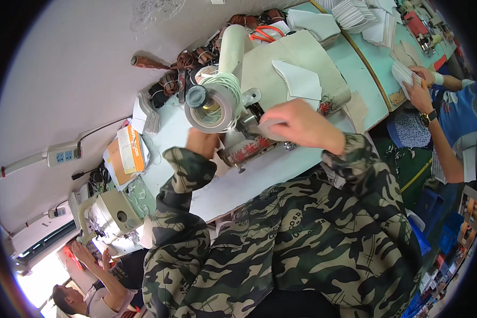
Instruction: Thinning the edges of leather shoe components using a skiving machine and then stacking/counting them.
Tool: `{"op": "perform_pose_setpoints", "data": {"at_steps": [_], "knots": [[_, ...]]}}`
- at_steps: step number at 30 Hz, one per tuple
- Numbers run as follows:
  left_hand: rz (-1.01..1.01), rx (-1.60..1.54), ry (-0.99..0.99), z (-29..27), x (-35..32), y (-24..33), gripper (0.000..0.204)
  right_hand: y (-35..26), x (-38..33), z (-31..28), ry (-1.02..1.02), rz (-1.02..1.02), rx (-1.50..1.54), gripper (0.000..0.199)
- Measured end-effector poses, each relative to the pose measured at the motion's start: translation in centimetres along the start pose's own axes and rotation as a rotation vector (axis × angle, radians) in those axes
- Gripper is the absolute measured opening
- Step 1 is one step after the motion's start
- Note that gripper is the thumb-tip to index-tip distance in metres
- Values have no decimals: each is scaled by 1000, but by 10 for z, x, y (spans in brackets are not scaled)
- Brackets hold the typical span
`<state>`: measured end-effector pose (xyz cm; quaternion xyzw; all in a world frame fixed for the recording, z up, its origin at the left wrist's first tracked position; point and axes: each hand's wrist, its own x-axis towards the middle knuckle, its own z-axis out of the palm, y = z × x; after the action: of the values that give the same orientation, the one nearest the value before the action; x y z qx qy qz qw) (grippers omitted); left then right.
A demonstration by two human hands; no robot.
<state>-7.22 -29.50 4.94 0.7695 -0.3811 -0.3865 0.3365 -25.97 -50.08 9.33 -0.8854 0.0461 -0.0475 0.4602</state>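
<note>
A cream-coloured machine with a red-smeared metal front stands on the bench before me. My right hand is closed around a thin, pale grey-pink flat piece at the right of the working area. On the left, my left hand is low beside the machine front, its fingers mostly hidden by the round lamp head and the machine. A pale flat piece shows just below it. White shaped pieces lie stacked on the machine top, beyond my right hand.
A lamp wound with pale green cord overhangs the work area. Orange-handled scissors and brown bundles lie behind. Several white stacks sit at the far right. Another machine is at left. Co-workers are on both sides.
</note>
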Motion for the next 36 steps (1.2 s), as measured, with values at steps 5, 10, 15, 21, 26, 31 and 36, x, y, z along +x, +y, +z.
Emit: {"op": "perform_pose_setpoints", "data": {"at_steps": [5, 10, 15, 21, 26, 31, 36], "knots": [[-224, 992, -100, 6, -45, -103, 24, 16, -12, -33, 519, -119, -631, 24], [-47, 984, 2, 31, -70, -122, 17, 5, -14, -3, 400, -39, -267, 27], [-9, 766, 337, 32, -79, -116, 19, 7, -13, 8, 287, -4, -94, 25], [20, 643, 64, 31, -85, -116, 30, 0, -14, 24, 194, 73, 152, 22], [394, 823, 189, 32, -84, -116, 29, 2, -17, 33, 204, 62, 188, 21], [348, 761, 174, 35, -77, -110, 23, 4, -23, 28, 184, 82, 204, 22], [52, 621, 75, 4, -84, -96, 20, 5, -19, 36, 178, 90, 228, 22]]}}
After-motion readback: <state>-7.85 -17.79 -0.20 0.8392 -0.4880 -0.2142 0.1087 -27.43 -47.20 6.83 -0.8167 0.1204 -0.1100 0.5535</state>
